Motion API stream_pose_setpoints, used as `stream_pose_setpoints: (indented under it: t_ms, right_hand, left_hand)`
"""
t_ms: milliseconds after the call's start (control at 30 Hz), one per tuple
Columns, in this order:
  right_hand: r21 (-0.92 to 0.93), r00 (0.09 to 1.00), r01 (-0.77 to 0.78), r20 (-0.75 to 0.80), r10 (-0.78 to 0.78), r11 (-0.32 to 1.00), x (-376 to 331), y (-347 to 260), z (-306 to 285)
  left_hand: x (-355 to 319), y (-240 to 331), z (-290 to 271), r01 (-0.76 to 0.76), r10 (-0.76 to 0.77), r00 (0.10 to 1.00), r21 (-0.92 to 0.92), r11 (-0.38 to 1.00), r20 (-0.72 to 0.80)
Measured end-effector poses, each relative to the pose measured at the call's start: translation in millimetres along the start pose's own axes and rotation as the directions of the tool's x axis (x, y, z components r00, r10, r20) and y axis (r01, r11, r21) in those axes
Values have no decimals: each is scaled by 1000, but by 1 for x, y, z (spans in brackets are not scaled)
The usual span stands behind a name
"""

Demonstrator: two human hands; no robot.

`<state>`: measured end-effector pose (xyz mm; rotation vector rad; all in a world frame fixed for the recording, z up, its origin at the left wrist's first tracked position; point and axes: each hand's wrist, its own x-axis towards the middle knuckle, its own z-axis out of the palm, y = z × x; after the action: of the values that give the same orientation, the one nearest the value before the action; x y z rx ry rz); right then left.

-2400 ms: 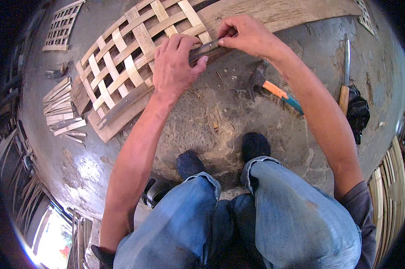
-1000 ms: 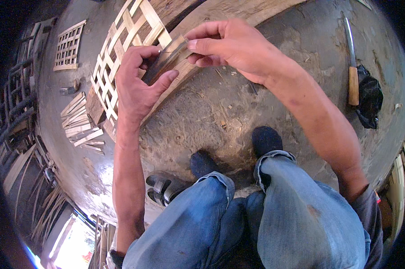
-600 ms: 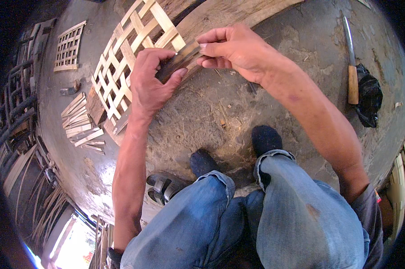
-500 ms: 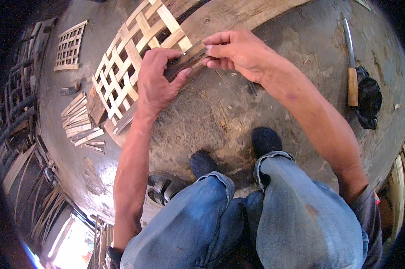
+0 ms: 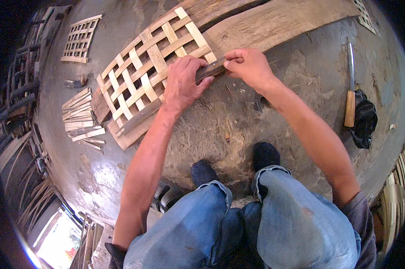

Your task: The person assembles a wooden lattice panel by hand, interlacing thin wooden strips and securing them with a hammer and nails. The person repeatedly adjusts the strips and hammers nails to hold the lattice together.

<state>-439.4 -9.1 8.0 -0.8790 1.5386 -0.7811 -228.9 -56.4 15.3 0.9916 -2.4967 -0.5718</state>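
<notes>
A lattice panel (image 5: 155,56) woven from pale flat strips, likely bamboo, rests on a wooden plank in front of me. A darker strip (image 5: 210,70) runs along its near edge, with a small bright spot near the right end. My left hand (image 5: 184,83) is closed over this edge, fingers on top and thumb on the near side. At the strip's right end, my right hand (image 5: 251,67) holds thumb and forefinger together. Whether something small is pinched there cannot be made out. The strip's middle is hidden under my left hand.
The worn plank (image 5: 274,27) extends to the far right. A wooden-handled knife (image 5: 350,85) lies right, beside a black plastic bag (image 5: 364,119). Left are a hammer (image 5: 76,82), short split strips (image 5: 82,117) and a smaller lattice panel (image 5: 80,39). Another lattice (image 5: 364,16) shows far right.
The view has shifted, and the panel's right end now appears lower and flatter against the plank. My right fingers, more spread before, have drawn together at the strip's end. My left hand keeps its grip.
</notes>
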Motion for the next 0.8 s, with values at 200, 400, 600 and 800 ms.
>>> stream_pose_setpoints:
  t_ms: [200,400,600,800]
  right_hand:
    - [-673,913,296,-10,-408,678,-13,-16,-3]
    - [-588,846,241,-263,-464,772,-57,13,-30]
    - [-773,931,115,-135,-338,624,-126,87,-87]
    - [-716,936,172,-94,-338,676,-131,102,-94]
  left_hand:
    - [2,3,0,28,-27,999,-24,999,21]
    - [-3,-6,3,33,-32,999,-47,998,23]
    - [-4,-3,1,55,-54,998,-61,997,18]
    - [0,-4,-2,11,-12,1000,-105,994,-6]
